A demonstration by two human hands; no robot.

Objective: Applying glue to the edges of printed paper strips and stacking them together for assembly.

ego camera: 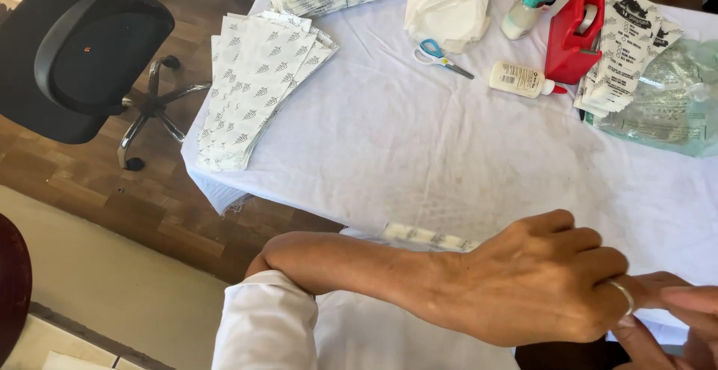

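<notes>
Left hand (538, 280) fingers curled, touching right hand (673, 317) at the surface's (419, 153) near edge; can't tell what either grips. Patterned paper strip (426, 237) lies just behind left forearm.

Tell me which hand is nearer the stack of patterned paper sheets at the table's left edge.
Left. The left hand lies at the table's near edge, down and to the right of the stack of patterned paper sheets. The right hand sits farther right, in the frame's bottom corner, touching the left hand's fingers.
</notes>
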